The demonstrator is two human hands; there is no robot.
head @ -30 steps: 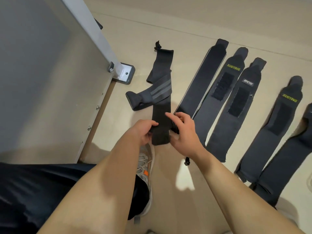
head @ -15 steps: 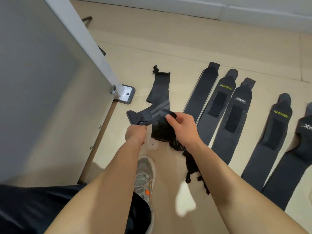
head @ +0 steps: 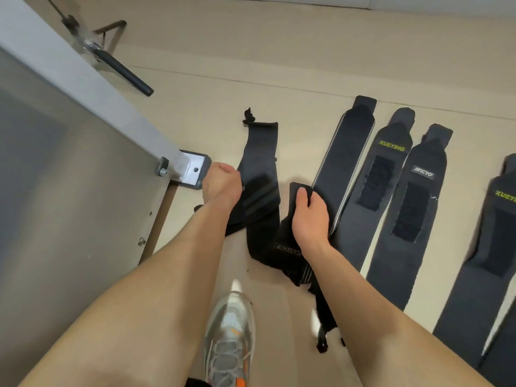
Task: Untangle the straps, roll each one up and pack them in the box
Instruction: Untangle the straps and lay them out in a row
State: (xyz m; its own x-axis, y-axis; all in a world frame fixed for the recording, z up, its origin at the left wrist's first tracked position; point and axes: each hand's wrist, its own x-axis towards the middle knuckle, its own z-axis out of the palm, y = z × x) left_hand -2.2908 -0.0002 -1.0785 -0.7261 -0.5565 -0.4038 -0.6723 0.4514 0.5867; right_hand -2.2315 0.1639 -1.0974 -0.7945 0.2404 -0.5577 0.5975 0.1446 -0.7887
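The left hand (head: pixel 222 185) is gripping the grey-striped strap (head: pixel 261 174) at its left edge, curled tight, while the right hand (head: pixel 310 216) is pinching the end of the BOKEER-labelled strap (head: pixel 284 247). Both are lying crossed on the floor (head: pixel 279 65), beside the flattened straps (head: pixel 343 174).

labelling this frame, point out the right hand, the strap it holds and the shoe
right hand (head: pixel 310 216): head view, on the back of the hand
strap (head: pixel 284 251): head view, on the printed label near its fold
shoe (head: pixel 230 322): head view, on the grey mesh above the laces
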